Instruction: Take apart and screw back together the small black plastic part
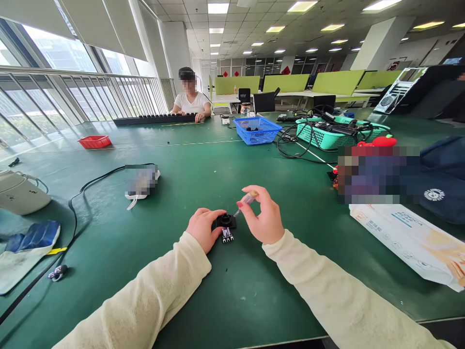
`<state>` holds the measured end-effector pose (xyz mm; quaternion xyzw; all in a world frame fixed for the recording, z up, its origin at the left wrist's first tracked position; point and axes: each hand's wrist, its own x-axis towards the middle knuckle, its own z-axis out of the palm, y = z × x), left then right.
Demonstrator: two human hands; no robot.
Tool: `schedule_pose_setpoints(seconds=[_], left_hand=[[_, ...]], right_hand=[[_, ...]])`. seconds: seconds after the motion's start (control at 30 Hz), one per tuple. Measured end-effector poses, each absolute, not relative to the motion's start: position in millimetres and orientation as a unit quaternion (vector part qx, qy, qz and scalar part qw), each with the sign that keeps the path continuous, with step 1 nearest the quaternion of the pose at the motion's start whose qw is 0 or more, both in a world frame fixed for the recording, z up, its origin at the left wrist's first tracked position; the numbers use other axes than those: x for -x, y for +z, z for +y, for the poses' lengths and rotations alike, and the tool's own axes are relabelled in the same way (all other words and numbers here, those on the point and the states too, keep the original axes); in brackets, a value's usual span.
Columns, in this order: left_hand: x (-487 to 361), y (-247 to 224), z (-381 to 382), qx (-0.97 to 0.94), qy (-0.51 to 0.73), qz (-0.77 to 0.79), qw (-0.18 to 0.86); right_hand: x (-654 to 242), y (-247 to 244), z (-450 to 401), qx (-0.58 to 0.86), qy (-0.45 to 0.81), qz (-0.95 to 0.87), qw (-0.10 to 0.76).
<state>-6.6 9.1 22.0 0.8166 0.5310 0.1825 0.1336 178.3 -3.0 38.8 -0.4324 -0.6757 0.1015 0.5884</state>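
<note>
My left hand (pixel 204 229) is closed on a small black square part (pixel 226 220), thumb along its top and fingers at its left side. The part lies on the green table and has a round raised centre. A silvery pronged piece (pixel 227 235) sticks out toward me from its near edge. Pinched between my right thumb and fingers is a small tool with a clear, pinkish handle (pixel 249 197), which looks like a screwdriver. Its thin shaft slants down to the left, the tip close to the part's right edge; whether it touches I cannot tell. My right hand (pixel 264 217) hovers above the table.
A blue basket (pixel 257 136), a green basket (pixel 323 139) with cables and a red tray (pixel 95 142) stand farther back. Right of me lies a white packet (pixel 407 242); left, a black cable (pixel 74 228) and a pouch (pixel 31 252). Another person (pixel 192 103) sits across the table.
</note>
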Motion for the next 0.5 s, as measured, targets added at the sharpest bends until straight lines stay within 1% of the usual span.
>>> schedule_pose_setpoints(seconds=[0.1,0.2,0.5], left_hand=[[6,22,9,-0.815,0.181,0.533,0.139],[5,23,8,-0.814,0.174,0.535,0.146],[5,24,9,-0.816,0.164,0.535,0.145]], right_hand=[[-182,35,1,0.434,0.129,-0.638,0.623],[-184,29,6,0.423,0.167,-0.631,0.629],[-183,24,11,0.406,0.224,-0.672,0.578]])
